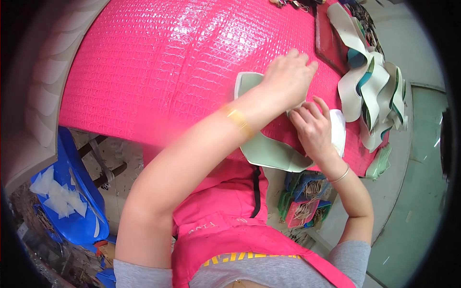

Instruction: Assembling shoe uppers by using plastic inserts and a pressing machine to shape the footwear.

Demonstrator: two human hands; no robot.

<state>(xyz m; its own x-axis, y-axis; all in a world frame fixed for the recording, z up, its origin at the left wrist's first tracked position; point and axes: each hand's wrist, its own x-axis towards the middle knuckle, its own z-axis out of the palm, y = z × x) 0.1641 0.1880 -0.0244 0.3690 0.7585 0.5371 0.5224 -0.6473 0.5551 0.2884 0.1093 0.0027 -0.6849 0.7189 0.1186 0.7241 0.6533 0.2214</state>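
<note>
A pale green strip (276, 151) with a white edge lies curved on the pink table cover, partly hidden under my left forearm and both hands. My left hand (287, 79) is above it, back of the hand up and slightly blurred. Its fingers bend away from me, their tips hidden. Close by on the right, my right hand (314, 128) has its fingers curled around a pale edge, seemingly of the strip, with the index finger raised. White flat pieces (338, 132) lie just beside my right hand.
The pink quilted table cover (158, 62) spreads ahead and left. Wavy white-and-green strips (367, 86) are heaped at the right by a dark red board (331, 43). Below the table are colored baskets (305, 206); a blue chair (81, 206) holding white scraps (62, 197) stands left.
</note>
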